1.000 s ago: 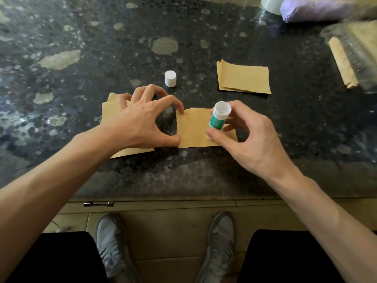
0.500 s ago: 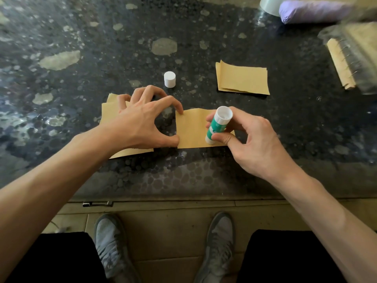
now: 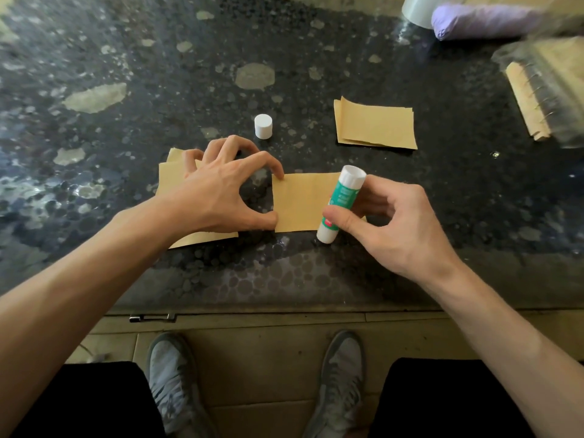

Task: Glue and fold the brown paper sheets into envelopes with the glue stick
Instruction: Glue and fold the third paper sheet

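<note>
A brown paper sheet [image 3: 300, 202] lies flat on the dark speckled table [image 3: 126, 58], near its front edge. My left hand [image 3: 218, 191] arches over the sheet's left edge, index fingertip and thumb tip pressing on its two left corners. My right hand [image 3: 401, 229] grips a green and white glue stick [image 3: 343, 197]. The stick is tilted, its lower end down at the sheet's near right corner. The stick's white cap [image 3: 263, 126] stands behind my left hand. More brown sheets [image 3: 172, 178] lie under my left hand and wrist.
A small stack of folded brown paper [image 3: 376, 124] lies behind the sheet, to the right. At the far right sit a clear plastic pack of brown paper [image 3: 543, 90], a purple bundle [image 3: 480, 20] and a tape roll [image 3: 417, 9].
My right hand has drawn the glue stick toward me along the sheet's right side, down to its near corner. My left hand has stayed put on the left edge.
</note>
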A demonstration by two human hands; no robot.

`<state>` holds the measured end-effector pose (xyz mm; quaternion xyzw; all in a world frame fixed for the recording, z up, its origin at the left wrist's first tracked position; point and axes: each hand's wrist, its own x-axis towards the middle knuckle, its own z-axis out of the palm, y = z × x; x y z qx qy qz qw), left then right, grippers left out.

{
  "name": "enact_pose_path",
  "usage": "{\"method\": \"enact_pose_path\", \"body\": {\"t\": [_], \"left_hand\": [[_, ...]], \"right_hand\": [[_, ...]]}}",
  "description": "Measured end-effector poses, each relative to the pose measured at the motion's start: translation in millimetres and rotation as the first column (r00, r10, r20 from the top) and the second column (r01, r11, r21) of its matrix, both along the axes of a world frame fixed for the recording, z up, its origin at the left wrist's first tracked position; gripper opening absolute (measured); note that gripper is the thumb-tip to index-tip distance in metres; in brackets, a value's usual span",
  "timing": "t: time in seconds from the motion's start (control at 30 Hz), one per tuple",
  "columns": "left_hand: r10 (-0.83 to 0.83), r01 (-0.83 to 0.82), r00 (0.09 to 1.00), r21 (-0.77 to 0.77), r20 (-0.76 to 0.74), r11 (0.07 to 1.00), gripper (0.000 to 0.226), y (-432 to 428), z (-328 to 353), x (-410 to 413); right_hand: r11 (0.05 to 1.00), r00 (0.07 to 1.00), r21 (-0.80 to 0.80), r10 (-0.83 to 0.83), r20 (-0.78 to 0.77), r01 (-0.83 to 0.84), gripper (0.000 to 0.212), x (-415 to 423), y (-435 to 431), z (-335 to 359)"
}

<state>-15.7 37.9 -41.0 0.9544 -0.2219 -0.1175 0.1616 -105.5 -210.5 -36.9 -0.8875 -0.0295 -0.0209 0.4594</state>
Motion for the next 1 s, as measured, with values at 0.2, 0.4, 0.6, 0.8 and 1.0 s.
{"method": "enact_pose_path", "body": {"t": [0.2,0.4,0.6,0.8,1.0], "left_hand": [[0.004,-0.004,1.0,0.008,-0.028,1.0,0.078,0.3,2.0,-0.5],[-0.001,0.001,1.0,0.01,-0.029,1.0,0.075,-0.4,2.2,-0.7],[-0.002,0.002,1.0,0.003,-0.029,1.0,0.077,0.5,1.5,-0.3],[-0.01,0.011,1.0,0.014,-0.019,1.0,0.068,0.2,0.9,1.0],[0.001,0.0,0.999,0.019,-0.033,1.0,0.079,0.9,1.5,-0.1]], "right_hand": [[0.957,0.983,0.273,-0.131,0.128,0.092,0.029,12.0,-6.3,-2.2],[0.998,0.991,0.01,-0.06,0.12,0.06,0.038,23.0,-4.4,-12.6],[0.988,0.988,-0.151,-0.002,0.156,0.026,0.034,24.3,-3.6,-10.1],[0.978,0.988,-0.201,-0.018,0.15,0.049,0.037,23.3,-6.5,-4.9],[0.973,0.991,-0.226,-0.024,0.135,0.054,0.039,21.2,-6.5,-2.9]]}}
